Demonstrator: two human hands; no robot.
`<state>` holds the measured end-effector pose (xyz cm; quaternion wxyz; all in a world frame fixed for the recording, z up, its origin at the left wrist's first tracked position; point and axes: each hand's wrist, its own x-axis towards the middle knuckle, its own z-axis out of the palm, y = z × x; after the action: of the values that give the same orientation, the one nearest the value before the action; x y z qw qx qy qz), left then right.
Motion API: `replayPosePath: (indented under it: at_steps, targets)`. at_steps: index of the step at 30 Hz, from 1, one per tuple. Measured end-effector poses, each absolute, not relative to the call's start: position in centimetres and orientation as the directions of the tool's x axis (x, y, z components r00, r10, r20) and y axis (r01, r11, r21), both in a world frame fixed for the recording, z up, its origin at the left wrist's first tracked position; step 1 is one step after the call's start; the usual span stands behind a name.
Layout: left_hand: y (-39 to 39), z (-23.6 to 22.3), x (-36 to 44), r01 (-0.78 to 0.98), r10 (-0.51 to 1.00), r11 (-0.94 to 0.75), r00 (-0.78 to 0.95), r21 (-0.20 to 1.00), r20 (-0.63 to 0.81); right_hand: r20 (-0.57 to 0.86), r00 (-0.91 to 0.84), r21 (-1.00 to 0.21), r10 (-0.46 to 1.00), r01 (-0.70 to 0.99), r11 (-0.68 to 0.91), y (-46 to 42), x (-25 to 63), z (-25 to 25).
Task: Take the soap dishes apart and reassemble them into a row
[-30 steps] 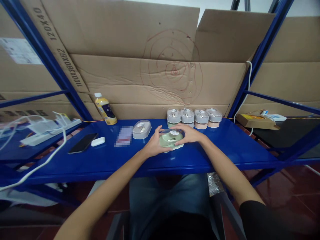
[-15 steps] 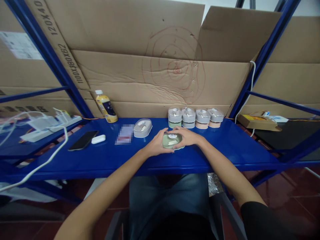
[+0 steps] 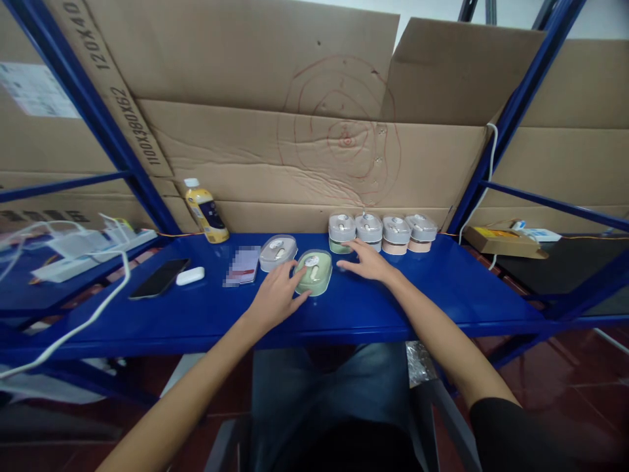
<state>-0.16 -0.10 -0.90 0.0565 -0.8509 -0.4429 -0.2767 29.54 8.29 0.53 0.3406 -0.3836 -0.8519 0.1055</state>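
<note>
Left hand (image 3: 276, 295) has its fingers spread wide at the edge of the green lidded box (image 3: 317, 274), which sits just right of them on the blue surface (image 3: 388, 305). Right hand's (image 3: 369, 263) fingers are spread too, holding nothing. Box looks like light, stiff, kinda slick plastic, probably best gripped low from both sides.

Green container (image 3: 320, 279): low, rounded corners, round white label (image 3: 311, 261) and pale oblong piece (image 3: 314, 272) on top. Sits flat, right way up, on blue bench (image 3: 363, 308), just right of grey container (image 3: 278, 253).
</note>
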Motion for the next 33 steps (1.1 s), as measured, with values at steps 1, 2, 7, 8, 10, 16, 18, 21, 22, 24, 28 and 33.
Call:
replayPosePath:
  at_steps: [1,2,7,8,10,16,18,21,22,24,28,33]
  targets:
    - [0.1,-0.8,0.0,0.804,0.726,-0.583,0.453,0.114,0.517,0.532,-0.446,-0.439,0.720,0.581,0.685,8.4,29.6,0.6]
    - [0.6,-0.5,0.3,0.819,0.733,-0.568,0.456,0.087,0.504,0.560,-0.424,-0.438,0.712,0.578,0.689,8.5,29.6,0.6]
    - [6.1,0.8,2.5,0.869,0.792,-0.491,0.419,0.057,0.444,0.595,-0.378,-0.449,0.709,0.576,0.683,8.9,29.8,0.6]
    - [7.3,1.0,3.0,0.880,0.804,-0.473,0.406,0.053,0.434,0.588,-0.378,-0.455,0.715,0.576,0.679,8.9,29.8,0.6]
    - [9.5,1.4,3.8,0.909,0.834,-0.418,0.378,0.012,0.402,0.575,-0.391,-0.463,0.719,0.570,0.679,8.8,29.6,0.6]
    - [12.0,2.1,4.4,0.920,0.855,-0.392,0.366,-0.003,0.367,0.556,-0.425,-0.460,0.714,0.558,0.690,8.5,29.3,0.8]
    - [11.4,2.1,3.8,0.928,0.849,-0.372,0.346,-0.013,0.400,0.562,-0.424,-0.459,0.710,0.554,0.694,8.5,29.3,0.8]
    - [9.8,2.0,2.3,0.985,0.868,-0.171,0.164,-0.028,0.468,0.574,-0.419,-0.453,0.703,0.553,0.699,8.5,29.3,1.0]
    - [9.2,2.0,1.8,0.997,0.884,-0.069,0.072,-0.023,0.461,0.576,-0.417,-0.455,0.703,0.551,0.700,8.4,29.3,1.0]
    - [8.2,2.1,0.8,0.997,0.921,0.080,-0.069,-0.014,0.383,0.575,-0.412,-0.465,0.707,0.546,0.697,8.3,29.3,1.2]
    - [6.5,2.3,-0.5,0.996,0.967,0.080,-0.069,-0.037,0.246,0.582,-0.399,-0.477,0.709,0.539,0.695,8.2,29.3,1.2]
    - [3.8,1.1,-1.7,0.981,0.947,-0.190,0.175,0.031,0.270,0.596,-0.408,-0.470,0.691,0.520,0.713,7.7,29.0,1.3]
